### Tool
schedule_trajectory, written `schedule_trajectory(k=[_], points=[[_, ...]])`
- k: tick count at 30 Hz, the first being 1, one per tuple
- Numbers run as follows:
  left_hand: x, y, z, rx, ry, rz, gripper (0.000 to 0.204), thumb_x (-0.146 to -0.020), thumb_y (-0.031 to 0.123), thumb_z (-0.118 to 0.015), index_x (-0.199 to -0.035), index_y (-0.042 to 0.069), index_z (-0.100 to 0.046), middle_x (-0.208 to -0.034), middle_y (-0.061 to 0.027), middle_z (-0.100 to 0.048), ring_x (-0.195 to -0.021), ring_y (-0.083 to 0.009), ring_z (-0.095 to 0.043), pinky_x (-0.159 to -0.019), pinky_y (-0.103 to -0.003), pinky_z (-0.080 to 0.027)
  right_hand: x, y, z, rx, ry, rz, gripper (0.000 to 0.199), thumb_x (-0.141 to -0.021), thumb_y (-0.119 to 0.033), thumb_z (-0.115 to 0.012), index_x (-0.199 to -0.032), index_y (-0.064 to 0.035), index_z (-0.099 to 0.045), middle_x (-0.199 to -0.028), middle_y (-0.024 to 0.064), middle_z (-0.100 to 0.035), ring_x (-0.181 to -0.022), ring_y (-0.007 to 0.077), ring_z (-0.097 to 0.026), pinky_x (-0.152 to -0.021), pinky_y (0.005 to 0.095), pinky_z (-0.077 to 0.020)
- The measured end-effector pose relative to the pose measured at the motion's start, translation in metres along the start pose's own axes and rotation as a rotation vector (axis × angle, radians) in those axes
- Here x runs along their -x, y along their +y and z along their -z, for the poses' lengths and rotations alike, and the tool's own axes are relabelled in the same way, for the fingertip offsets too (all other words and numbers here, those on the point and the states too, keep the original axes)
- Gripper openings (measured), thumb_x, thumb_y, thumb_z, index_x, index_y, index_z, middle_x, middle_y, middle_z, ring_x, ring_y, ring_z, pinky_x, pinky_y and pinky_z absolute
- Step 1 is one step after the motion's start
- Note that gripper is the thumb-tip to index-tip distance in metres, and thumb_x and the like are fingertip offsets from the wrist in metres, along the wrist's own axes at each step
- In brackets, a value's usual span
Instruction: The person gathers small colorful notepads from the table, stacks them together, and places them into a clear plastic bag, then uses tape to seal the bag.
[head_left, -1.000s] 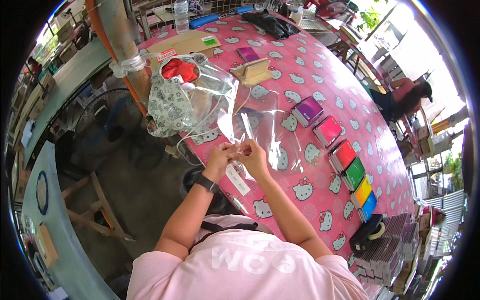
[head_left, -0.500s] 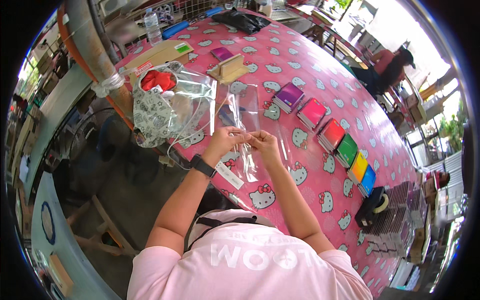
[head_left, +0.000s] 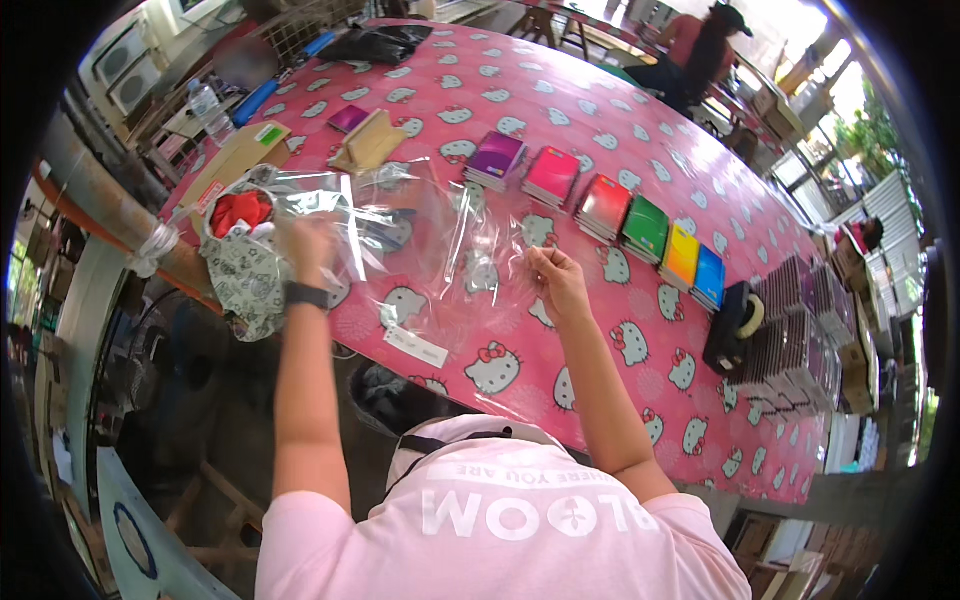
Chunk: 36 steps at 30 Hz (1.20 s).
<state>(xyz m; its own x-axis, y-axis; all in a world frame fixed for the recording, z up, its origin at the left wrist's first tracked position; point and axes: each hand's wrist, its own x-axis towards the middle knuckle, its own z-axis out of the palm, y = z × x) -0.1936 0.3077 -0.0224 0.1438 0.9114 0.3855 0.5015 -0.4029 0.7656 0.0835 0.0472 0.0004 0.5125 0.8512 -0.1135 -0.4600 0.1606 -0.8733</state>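
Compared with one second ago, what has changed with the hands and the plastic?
The two hands, earlier pinched together at one spot, have moved apart: the left hand went left, the right hand right, with the clear plastic bag stretched open between them. The row of coloured notebooks on the pink patterned table lies in the same order.

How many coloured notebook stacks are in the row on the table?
6, in a row right of the hands: purple, pink, red, green, yellow, blue. A separate small purple one lies further back; others may be hidden.
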Motion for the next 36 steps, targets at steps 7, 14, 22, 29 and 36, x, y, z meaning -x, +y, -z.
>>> schedule_trajectory(k=[7,14,22,29,36], points=[[-0.058,-0.045,0.060,-0.570,0.359,0.180,0.067,-0.071,0.029,-0.072,-0.127,0.009,-0.041,-0.122,-0.0140,-0.052,-0.107,-0.0321,-0.054,-0.087,-0.042,-0.043,0.021,-0.023,0.019,-0.083,0.065,0.177,0.013,-0.085,-0.013,-0.062,-0.087,-0.0006,-0.059,-0.074,0.0068,-0.062,-0.060,0.0117,-0.056,-0.052,0.0245,-0.0478],[0.087,0.155,-0.049,0.278,-0.069,-0.334,0.042,-0.069,0.029,-0.076,-0.098,0.001,-0.063,-0.096,-0.0127,-0.062,-0.090,-0.0246,-0.058,-0.078,-0.035,-0.045,0.032,-0.026,0.016,0.191,0.006,0.197,0.012,-0.087,-0.011,-0.059,-0.091,-0.0006,-0.061,-0.078,0.0043,-0.063,-0.067,0.0090,-0.058,-0.061,0.0221,-0.0473],[0.123,0.148,-0.073,0.812,-0.274,-0.002,0.008,-0.082,0.005,-0.061,-0.088,0.002,-0.065,-0.077,-0.0020,-0.064,-0.067,-0.0081,-0.058,-0.061,-0.023,-0.047,0.048,-0.040,0.064,0.078,0.196,0.377,0.017,-0.093,-0.017,-0.048,-0.097,-0.0031,-0.057,-0.083,0.0049,-0.061,-0.072,0.0112,-0.058,-0.063,0.0236,-0.0468],[-0.011,0.013,0.061,0.072,0.498,0.082,0.027,-0.085,0.030,-0.061,-0.087,0.003,-0.060,-0.067,-0.0068,-0.063,-0.049,-0.0139,-0.058,-0.040,-0.026,-0.044,0.223,-0.229,0.324,0.271,0.639,0.956,0.019,-0.089,-0.021,-0.053,-0.092,-0.0023,-0.056,-0.089,0.0095,-0.059,-0.075,0.0195,-0.059,-0.070,0.0355,-0.0523],[-0.042,0.031,0.067,-0.571,0.758,-0.372,0.038,-0.081,0.021,-0.062,-0.112,0.002,-0.050,-0.104,-0.0173,-0.056,-0.096,-0.0326,-0.055,-0.083,-0.042,-0.042,0.080,-0.121,0.089,0.909,-0.069,0.391,0.025,-0.087,-0.014,-0.055,-0.108,-0.0022,-0.056,-0.092,0.0030,-0.062,-0.080,0.0144,-0.059,-0.069,0.0311,-0.0483]])
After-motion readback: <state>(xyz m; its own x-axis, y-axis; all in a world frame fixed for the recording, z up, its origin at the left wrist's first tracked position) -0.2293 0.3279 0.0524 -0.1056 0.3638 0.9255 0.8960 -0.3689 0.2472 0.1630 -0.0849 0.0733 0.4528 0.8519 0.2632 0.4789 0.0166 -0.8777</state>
